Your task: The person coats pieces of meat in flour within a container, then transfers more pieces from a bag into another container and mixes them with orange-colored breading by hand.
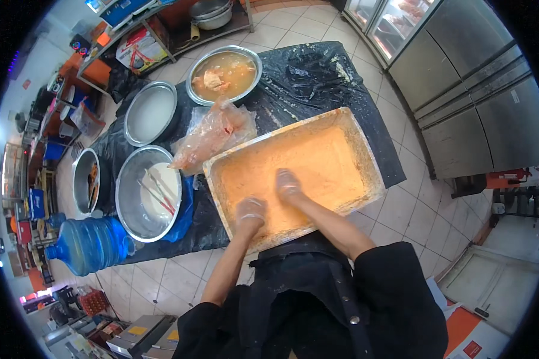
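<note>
Both my hands wear clear plastic gloves and press into orange seasoned flour (323, 161) in a deep rectangular tub (373, 172). My left hand (251, 211) is near the tub's left end. Farther in, towards the middle, is my right hand (289, 183). Blur and flour hide the fingers of both, so I cannot make out whether they close on anything. Just beyond the tub's far left corner lies a clear plastic bag of raw meat, apparently chicken (215, 134). Behind it, a metal bowl (257, 85) holds cloudy liquid with a piece of raw meat (213, 80).
Black plastic sheeting (305, 80) covers the table. At left stand a large bowl of pale batter (155, 184) with tongs (159, 195), a bowl of whitish liquid (150, 112), another metal bowl (86, 179) and a blue water jug (92, 246). Steel refrigerators (467, 98) stand at right.
</note>
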### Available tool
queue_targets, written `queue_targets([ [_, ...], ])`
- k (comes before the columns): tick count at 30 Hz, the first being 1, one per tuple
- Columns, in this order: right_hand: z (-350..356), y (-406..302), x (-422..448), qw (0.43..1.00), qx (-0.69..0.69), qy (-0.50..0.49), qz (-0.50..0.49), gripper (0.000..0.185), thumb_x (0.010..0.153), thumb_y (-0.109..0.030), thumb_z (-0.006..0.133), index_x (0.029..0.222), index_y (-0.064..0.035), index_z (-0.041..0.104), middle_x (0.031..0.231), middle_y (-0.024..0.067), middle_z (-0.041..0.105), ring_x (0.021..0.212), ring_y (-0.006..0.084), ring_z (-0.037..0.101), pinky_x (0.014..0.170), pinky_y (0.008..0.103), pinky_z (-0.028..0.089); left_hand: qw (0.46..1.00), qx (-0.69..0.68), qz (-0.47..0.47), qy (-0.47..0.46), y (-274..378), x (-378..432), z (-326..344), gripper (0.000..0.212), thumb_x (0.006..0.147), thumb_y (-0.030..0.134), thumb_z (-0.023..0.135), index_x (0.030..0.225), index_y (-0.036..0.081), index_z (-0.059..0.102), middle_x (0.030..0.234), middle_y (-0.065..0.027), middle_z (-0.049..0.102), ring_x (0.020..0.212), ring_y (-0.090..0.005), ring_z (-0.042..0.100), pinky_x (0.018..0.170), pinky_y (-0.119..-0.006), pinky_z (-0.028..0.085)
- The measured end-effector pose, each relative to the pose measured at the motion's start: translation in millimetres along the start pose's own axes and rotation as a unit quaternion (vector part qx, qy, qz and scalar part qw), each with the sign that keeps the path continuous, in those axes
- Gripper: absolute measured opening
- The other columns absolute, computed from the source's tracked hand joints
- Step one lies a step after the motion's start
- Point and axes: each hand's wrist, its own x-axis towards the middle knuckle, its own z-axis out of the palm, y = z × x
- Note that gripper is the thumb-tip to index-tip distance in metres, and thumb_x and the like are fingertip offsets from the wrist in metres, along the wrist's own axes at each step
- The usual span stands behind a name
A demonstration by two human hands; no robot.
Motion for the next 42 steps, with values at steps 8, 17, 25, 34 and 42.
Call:
queue_targets([
  [8,-106.6,18.0,58.2,0.984,0.109,-0.141,0.005,0.02,0.08,-0.02,0.056,0.075,-0.0027,0.063,0.082,0.0213,0.065,0.081,0.0365,0.063,0.073,0.0465,0.05,0.964,-0.203,-0.153,0.081,-21.5,-8.2,-47.9,0.023,0.086,0.018,0.05,0.09,0.005,0.069,0.092,-0.0183,0.068,0.085,-0.0323,0.068,0.072,-0.042,0.055],
  [17,-50.1,124.2,-6.0,0.992,-0.102,-0.066,-0.041,0.013,0.08,-0.014,0.053,0.085,-0.0031,0.057,0.087,0.0173,0.061,0.079,0.0329,0.059,0.069,0.0407,0.05,0.978,-0.186,0.066,0.072,46.8,72.7,-19.4,0.029,0.09,0.026,0.047,0.094,0.005,0.067,0.098,-0.0202,0.066,0.091,-0.034,0.064,0.079,-0.043,0.051],
  [25,-143.0,65.5,57.8,0.974,0.084,-0.204,-0.06,0.018,0.083,-0.021,0.05,0.077,-0.0052,0.057,0.067,0.0137,0.057,0.063,0.033,0.058,0.057,0.0424,0.048,0.982,-0.14,0.003,0.129,25.9,62.4,26.2,0.036,0.092,0.034,0.046,0.1,0.002,0.062,0.124,-0.0176,0.057,0.116,-0.0343,0.053,0.095,-0.046,0.041],
  [34,-220.0,51.7,210.6,0.966,0.112,-0.011,-0.231,0.008,0.086,-0.014,0.056,0.08,-0.0077,0.056,0.062,0.0122,0.052,0.059,0.0315,0.054,0.052,0.0431,0.044,0.958,-0.185,-0.205,0.082,19.8,45.0,33.9,0.04,0.088,0.035,0.05,0.113,0.003,0.058,0.119,-0.0123,0.061,0.11,-0.0207,0.057,0.096,-0.044,0.04],
  [42,-99.7,10.9,417.0,0.961,0.087,-0.074,-0.253,0.02,0.084,-0.021,0.056,0.092,-0.0042,0.063,0.097,0.0172,0.066,0.093,0.0333,0.064,0.079,0.0421,0.052,0.958,-0.164,-0.235,0.003,21.9,57.8,30.3,0.069,0.087,0.044,0.052,0.148,0.023,0.029,0.15,-0.0153,0.032,0.14,-0.0317,0.028,0.114,-0.051,0.02],
])
